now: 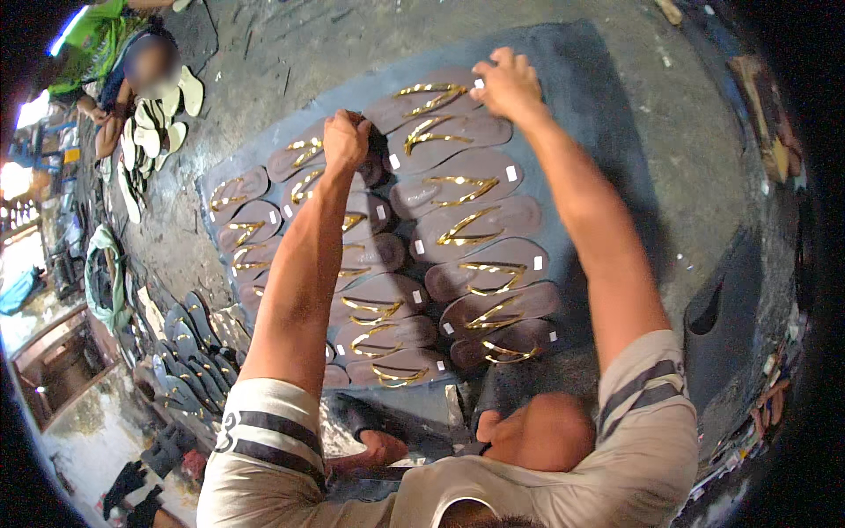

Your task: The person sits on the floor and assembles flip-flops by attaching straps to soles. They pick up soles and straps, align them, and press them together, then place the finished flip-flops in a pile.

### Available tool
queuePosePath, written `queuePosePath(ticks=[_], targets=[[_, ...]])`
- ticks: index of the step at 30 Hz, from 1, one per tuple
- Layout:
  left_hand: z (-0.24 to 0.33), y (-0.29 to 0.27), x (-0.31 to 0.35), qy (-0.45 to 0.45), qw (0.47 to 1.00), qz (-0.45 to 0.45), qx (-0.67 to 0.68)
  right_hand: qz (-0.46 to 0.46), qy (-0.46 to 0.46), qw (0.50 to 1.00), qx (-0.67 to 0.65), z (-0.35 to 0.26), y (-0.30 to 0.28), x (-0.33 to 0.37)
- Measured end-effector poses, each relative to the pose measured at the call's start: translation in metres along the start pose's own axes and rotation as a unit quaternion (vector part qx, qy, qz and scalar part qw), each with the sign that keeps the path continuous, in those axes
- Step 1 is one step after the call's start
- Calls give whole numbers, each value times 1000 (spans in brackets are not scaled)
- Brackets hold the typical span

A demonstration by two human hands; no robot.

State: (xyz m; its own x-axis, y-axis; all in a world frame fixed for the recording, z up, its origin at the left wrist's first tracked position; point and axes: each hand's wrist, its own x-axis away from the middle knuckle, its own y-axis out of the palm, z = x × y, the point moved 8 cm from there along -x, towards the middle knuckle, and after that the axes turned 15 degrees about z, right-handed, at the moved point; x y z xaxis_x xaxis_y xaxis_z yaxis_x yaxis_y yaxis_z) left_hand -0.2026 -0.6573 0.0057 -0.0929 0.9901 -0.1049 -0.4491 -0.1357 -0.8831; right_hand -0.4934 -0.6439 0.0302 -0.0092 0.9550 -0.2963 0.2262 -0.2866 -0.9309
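Flat brown flip-flops (482, 216) with shiny gold V-shaped straps lie in rows on a blue-grey sheet (607, 290). Most carry a small white sticker at one end, turned alternately left and right. My right hand (509, 85) is at the far end of the right-hand row. Its thumb and curled fingers close around a white sticker (479, 84) at the tip of the farthest flip-flop (400, 107). To its left, my left hand (347, 139) is a closed fist above the far flip-flops of the middle row; whatever it may hold is hidden.
Dark flip-flops (189, 352) are heaped at the left. Pale soles (150, 132) lie at the far left beside another person (110, 119). My bent knee (541, 431) is at the sheet's near edge. A dark sheet with a cut-out (717, 317) lies on the right.
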Motion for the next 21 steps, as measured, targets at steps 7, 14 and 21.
queuePosePath(ticks=[7,14,21], targets=[[79,11,63,226,967,76,92,71,-111,989,-67,0,35,44],[96,-66,55,191,965,-160,80,-170,13,971,-170,-14,-2,36],[-257,-349,272,-15,998,-18,-63,0,-2,988,-157,-3,-80,303]])
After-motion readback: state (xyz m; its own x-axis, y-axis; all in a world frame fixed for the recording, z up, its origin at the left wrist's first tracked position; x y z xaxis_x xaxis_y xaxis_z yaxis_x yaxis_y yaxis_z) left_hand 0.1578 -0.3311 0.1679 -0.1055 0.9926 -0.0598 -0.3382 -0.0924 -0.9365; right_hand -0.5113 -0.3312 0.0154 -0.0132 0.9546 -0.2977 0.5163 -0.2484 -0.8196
